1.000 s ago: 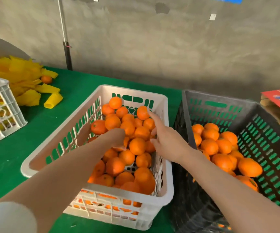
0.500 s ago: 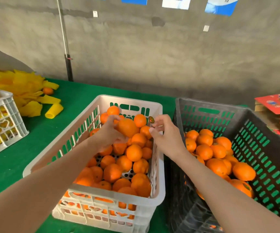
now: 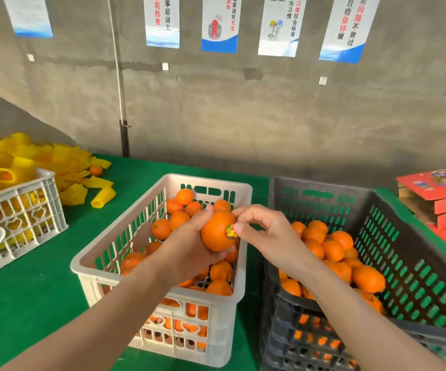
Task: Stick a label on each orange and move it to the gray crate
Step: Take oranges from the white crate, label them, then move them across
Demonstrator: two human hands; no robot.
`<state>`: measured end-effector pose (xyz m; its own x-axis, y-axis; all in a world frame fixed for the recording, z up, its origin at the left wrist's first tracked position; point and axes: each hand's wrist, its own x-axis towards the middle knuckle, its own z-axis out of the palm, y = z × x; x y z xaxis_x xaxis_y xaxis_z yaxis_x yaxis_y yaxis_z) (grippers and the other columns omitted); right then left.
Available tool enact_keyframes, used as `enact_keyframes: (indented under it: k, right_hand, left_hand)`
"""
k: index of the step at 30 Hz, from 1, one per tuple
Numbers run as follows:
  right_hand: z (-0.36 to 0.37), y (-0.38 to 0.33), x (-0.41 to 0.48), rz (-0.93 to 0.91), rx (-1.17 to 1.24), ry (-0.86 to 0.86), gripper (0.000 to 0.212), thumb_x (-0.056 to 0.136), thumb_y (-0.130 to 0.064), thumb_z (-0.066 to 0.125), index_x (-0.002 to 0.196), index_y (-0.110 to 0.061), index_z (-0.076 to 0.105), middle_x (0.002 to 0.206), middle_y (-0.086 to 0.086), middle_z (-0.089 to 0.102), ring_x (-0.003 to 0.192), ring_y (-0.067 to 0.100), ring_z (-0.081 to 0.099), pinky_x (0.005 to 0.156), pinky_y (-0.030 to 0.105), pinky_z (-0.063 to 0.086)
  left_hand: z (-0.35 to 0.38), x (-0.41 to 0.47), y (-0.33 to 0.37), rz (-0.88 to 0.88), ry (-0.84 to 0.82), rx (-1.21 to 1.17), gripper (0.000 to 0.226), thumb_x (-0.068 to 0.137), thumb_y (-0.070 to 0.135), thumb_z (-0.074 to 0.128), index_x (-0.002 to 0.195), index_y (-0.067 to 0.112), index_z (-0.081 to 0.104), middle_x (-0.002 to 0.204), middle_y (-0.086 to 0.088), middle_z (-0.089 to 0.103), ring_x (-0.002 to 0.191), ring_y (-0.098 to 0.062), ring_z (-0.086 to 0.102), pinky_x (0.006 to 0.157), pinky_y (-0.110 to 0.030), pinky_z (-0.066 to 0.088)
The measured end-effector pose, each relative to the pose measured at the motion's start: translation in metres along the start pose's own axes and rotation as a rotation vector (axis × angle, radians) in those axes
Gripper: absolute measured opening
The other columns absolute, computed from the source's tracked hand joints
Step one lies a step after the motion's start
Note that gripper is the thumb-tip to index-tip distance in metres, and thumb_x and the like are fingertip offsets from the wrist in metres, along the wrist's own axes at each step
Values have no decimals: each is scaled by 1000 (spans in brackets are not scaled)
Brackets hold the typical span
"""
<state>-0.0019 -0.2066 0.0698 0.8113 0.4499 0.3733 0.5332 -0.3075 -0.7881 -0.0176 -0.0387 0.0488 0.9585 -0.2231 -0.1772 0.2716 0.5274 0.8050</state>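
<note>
My left hand [image 3: 187, 250] grips an orange [image 3: 216, 231] above the right side of the white crate [image 3: 109, 250], which holds several loose oranges. My right hand [image 3: 267, 236] presses a small round label [image 3: 231, 231] onto that orange with its thumb and fingertips. The gray crate [image 3: 417, 236] stands right beside the white one and holds several oranges [image 3: 334, 250].
A second white crate [image 3: 21, 218] with yellow foam nets sits at the left, more yellow nets [image 3: 55, 167] and one orange [image 3: 96, 170] piled behind it. Red cartons [image 3: 441, 196] are stacked at the far right. Green cloth [image 3: 29, 303] covers the table; a concrete wall stands behind.
My left hand lifted an orange out of the white crate and turned it toward the right. My right hand brought the label over and now presses it on the orange.
</note>
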Motion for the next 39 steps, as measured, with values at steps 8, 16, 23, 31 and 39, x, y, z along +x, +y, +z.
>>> enact_keyframes:
  k: [8, 16, 23, 31, 39]
  right_hand:
    - [-17, -8, -37, -117, -199, 42, 10, 89, -13, 64, 80, -17, 60, 100, -4, 57, 100, 10, 54, 88, 39, 50]
    - [-32, -8, -66, -216, -423, 147, 12, 86, -17, 67, 78, -11, 59, 91, 2, 57, 85, 13, 54, 74, 37, 48]
    - [-49, -1, -86, -79, -340, 207, 42, 75, -51, 65, 102, -37, 37, 88, -15, 56, 77, 4, 57, 63, 26, 52]
    - [-47, 25, -121, -95, -265, 177, 74, 75, -37, 74, 137, -29, 34, 128, -15, 43, 116, 2, 48, 89, 17, 49]
    - [-134, 64, -83, 172, -361, 209, 66, 67, -22, 81, 117, -28, 38, 111, -8, 50, 99, 8, 51, 79, 22, 47]
  left_hand:
    - [27, -8, -24, 0, -26, 104, 59, 78, 49, 61, 131, 25, 49, 128, -11, 61, 113, -27, 62, 94, -43, 51]
    - [51, -18, -42, 58, -43, 328, 58, 74, 53, 62, 127, 29, 51, 127, -12, 59, 113, -31, 61, 102, -51, 45]
    - [77, -23, -55, 103, 18, 407, 27, 94, 39, 49, 115, 23, 55, 110, -22, 64, 84, -26, 65, 81, -45, 51]
    - [113, -14, -83, 57, 100, 261, 44, 95, 54, 39, 115, 19, 57, 103, -16, 71, 89, -29, 71, 70, -42, 61]
    - [133, 48, -114, 297, 109, 1145, 23, 104, 28, 34, 105, 16, 53, 88, -7, 63, 74, -17, 57, 71, -31, 45]
